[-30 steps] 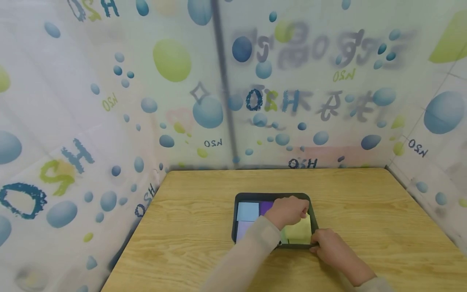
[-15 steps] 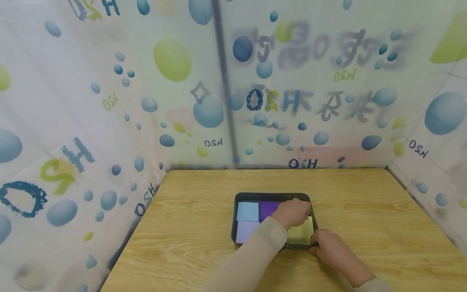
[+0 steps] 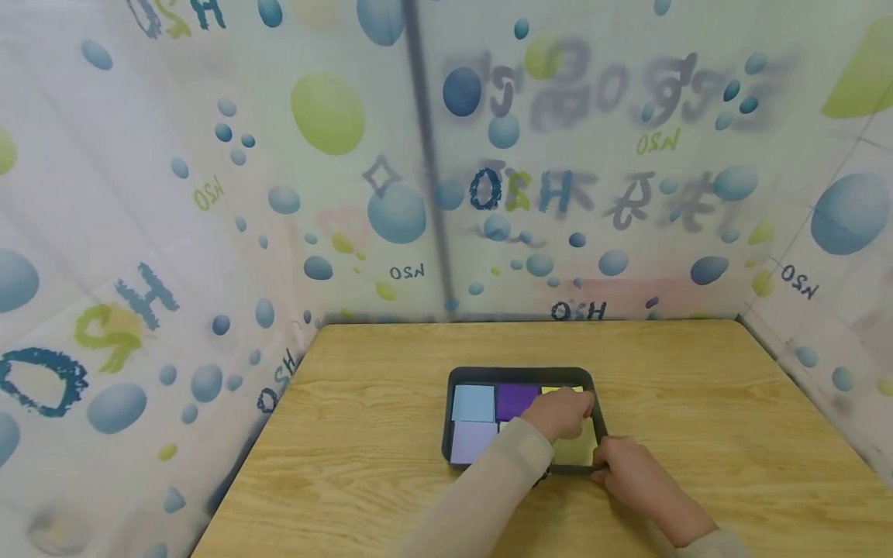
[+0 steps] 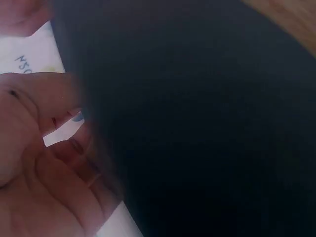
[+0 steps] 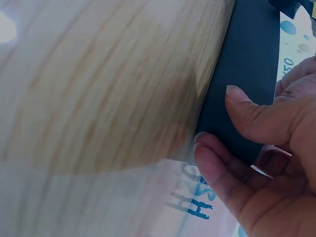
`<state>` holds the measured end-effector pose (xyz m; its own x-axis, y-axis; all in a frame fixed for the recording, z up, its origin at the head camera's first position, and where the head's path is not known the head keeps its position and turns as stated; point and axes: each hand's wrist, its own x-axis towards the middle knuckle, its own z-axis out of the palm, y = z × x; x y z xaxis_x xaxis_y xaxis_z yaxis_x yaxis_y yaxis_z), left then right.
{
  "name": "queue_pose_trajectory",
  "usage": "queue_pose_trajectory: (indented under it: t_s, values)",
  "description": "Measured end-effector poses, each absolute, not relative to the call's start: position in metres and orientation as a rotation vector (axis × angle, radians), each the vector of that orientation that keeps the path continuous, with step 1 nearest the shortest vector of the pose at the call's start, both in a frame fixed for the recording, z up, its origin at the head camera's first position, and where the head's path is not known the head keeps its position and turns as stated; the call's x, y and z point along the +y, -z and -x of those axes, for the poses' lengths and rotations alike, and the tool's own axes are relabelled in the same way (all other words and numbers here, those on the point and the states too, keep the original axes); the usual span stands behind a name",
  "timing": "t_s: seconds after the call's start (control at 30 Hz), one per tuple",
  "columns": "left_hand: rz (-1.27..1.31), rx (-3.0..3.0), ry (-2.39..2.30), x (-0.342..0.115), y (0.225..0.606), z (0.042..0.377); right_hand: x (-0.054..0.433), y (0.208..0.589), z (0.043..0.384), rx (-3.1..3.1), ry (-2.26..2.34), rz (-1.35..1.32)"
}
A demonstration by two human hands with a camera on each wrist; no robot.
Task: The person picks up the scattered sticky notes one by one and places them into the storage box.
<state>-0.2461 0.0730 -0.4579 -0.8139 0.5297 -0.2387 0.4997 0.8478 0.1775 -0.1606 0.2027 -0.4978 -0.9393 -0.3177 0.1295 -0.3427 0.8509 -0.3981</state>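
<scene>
A dark rectangular tray (image 3: 456, 374) lies on the wooden table and holds flat, coloured paper squares. My left hand (image 3: 560, 412) reaches down into its right half, over a pale yellow square (image 3: 575, 447) and a brighter yellow square (image 3: 562, 389) behind it. In the left wrist view a dark tray wall (image 4: 207, 123) hides the left fingertips; I cannot tell whether they hold a square. My right hand (image 3: 631, 469) grips the near right corner of the tray, its thumb against the dark wall (image 5: 247, 64) in the right wrist view.
Light blue (image 3: 474, 403), purple (image 3: 517, 401) and lavender (image 3: 474, 442) squares lie in the tray's left and middle. My left sleeve (image 3: 498, 473) covers part of its near side. Around the wooden table (image 3: 363, 434) hang printed curtains (image 3: 335, 194) with blue and green spots.
My left hand has shifted slightly right, and the pale yellow square has moved a little right too. More of the purple square and the bright yellow one now show. My right hand has stayed put.
</scene>
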Motion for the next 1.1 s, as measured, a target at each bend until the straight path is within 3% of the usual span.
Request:
queue_pose_trajectory:
  t_s: [0.7,1.1]
  values:
    - [-0.814,2.784,-0.11,0.065,0.464,0.248,0.199,0.497,0.158,-2.936,-0.646,-0.566]
    - [-0.871,2.944,-0.195,-0.01,0.451,0.235,0.209,0.5,0.148,-2.946,-0.779,-0.545]
